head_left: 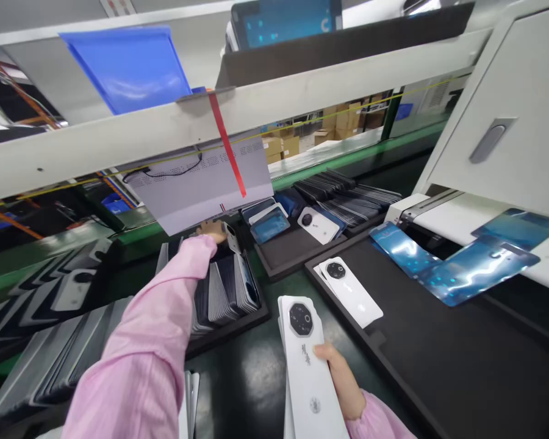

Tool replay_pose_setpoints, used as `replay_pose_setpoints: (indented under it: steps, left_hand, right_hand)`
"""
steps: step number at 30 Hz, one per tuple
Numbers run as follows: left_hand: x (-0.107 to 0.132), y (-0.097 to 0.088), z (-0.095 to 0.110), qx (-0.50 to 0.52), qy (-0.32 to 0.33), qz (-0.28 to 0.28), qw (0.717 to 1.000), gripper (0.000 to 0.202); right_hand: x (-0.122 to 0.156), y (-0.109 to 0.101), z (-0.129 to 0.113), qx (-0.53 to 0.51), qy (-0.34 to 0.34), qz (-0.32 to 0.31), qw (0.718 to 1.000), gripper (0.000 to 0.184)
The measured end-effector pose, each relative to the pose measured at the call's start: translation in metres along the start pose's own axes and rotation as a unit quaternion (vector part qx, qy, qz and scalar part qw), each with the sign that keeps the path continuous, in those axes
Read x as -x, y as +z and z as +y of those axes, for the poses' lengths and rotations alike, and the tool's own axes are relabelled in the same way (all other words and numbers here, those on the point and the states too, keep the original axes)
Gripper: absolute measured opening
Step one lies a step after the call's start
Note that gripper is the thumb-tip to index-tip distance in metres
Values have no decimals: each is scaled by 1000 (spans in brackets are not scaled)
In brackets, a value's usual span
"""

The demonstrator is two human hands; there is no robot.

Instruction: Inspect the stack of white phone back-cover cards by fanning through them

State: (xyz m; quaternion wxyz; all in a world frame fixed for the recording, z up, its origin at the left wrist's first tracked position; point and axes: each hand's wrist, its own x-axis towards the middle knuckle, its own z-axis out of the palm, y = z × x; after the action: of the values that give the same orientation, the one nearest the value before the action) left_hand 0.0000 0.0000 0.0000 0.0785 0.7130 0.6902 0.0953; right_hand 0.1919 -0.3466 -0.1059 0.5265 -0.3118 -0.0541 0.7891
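Trays (pixel 256 317) hold stacked covers (pixel 224 286); right hand (pixel 343 378) grips white cover (pixel 308 366).

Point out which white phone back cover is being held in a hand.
The white cover at bottom centre, gripped by the right hand; the others lie flat on black trays.

1. The right hand (pixel 343 381) holds a stack of white phone back covers (pixel 308 372) with round black camera rings.
2. The left hand (pixel 213 231), in a pink sleeve, touches the upright grey covers in a black tray (pixel 238 323).
3. Another white back cover (pixel 350 291) lies on the black mat (pixel 439 353).

grey shelf beam (pixel 302 91) over green-edged workbench (pixel 348 160).
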Motion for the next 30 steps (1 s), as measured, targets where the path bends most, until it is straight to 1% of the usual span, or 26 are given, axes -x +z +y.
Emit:
replay_pose_setpoints:
  steps: [2, 4, 6, 7, 8, 9, 11, 12, 13, 14, 16, 17, 18, 19, 20, 21, 22, 24, 25, 26, 28, 29, 30]
  left_hand:
    - [21, -25, -15, 22, 37, -10, 999, 47]
    - [57, -45, -29, 60, 85, -35, 994, 52]
    - [111, -53, -38, 104, 121, -61, 985, 56]
    - [143, -51, -40, 146, 144, -82, 975, 59]
    - [177, -47, -40, 255, 171, -116, 945, 62]
    - [211, -39, -38, 338, 177, -144, 913, 63]
    - [276, -18, -30, 423, 189, -204, 862, 67]
    - [303, -5, -26, 452, 202, -228, 838, 70]
    - [325, 8, -21, 484, 213, -241, 814, 71]
    - [342, 22, -18, 519, 204, -212, 803, 71]
    - [361, 51, -15, 548, 163, -104, 814, 64]
    - [366, 64, -16, 552, 142, -44, 820, 64]
    - [368, 77, -19, 557, 123, 8, 821, 65]
    - [369, 88, -22, 565, 111, 44, 816, 69]
    - [369, 97, -27, 574, 106, 65, 809, 75]
    - [369, 104, -31, 580, 107, 73, 804, 82]
    - [369, 110, -35, 583, 112, 70, 801, 89]
    - [368, 117, -39, 578, 123, 59, 805, 97]
    - [368, 119, -39, 573, 125, 57, 808, 98]
    - [366, 120, -38, 569, 125, 59, 810, 95]
    - [363, 117, -36, 566, 128, 66, 812, 87]
    - [362, 114, -36, 561, 136, 60, 814, 82]
    - [361, 109, -37, 547, 146, 47, 823, 80]
  right_hand:
    - [0, -1, 0, 1, -15, -2, 1000, 24]
    - [0, 0, 1, 12, -45, -11, 999, 23]
    - [1, 3, 3, 42, -94, -16, 995, 24]
    - [1, 5, 4, 66, -127, -13, 990, 26]
    - [1, 8, 5, 97, -160, -12, 982, 28]
    - [1, 11, 6, 132, -193, -14, 972, 32]
    - [-1, 17, 7, 214, -248, -41, 944, 40]
    - [-3, 21, 7, 255, -277, -57, 925, 44]
    - [-5, 24, 8, 299, -304, -71, 902, 47]
    - [-7, 28, 9, 344, -327, -84, 876, 50]
    - [-13, 34, 12, 428, -354, -115, 824, 54]
    - [-17, 37, 16, 464, -357, -132, 799, 57]
    - [-20, 38, 20, 495, -358, -150, 778, 60]
    - [-23, 38, 24, 518, -358, -165, 759, 62]
    - [-26, 38, 30, 532, -359, -178, 746, 65]
    - [-28, 37, 36, 540, -361, -188, 737, 68]
    - [-30, 35, 43, 543, -361, -196, 732, 72]
    - [-34, 29, 56, 543, -357, -195, 735, 75]
    - [-35, 26, 63, 542, -355, -178, 741, 73]
    - [-35, 23, 69, 540, -357, -148, 748, 68]
    - [-36, 18, 79, 529, -374, -61, 759, 59]
    - [-37, 16, 82, 521, -384, -18, 762, 57]
    - [-37, 15, 83, 514, -389, 15, 764, 56]
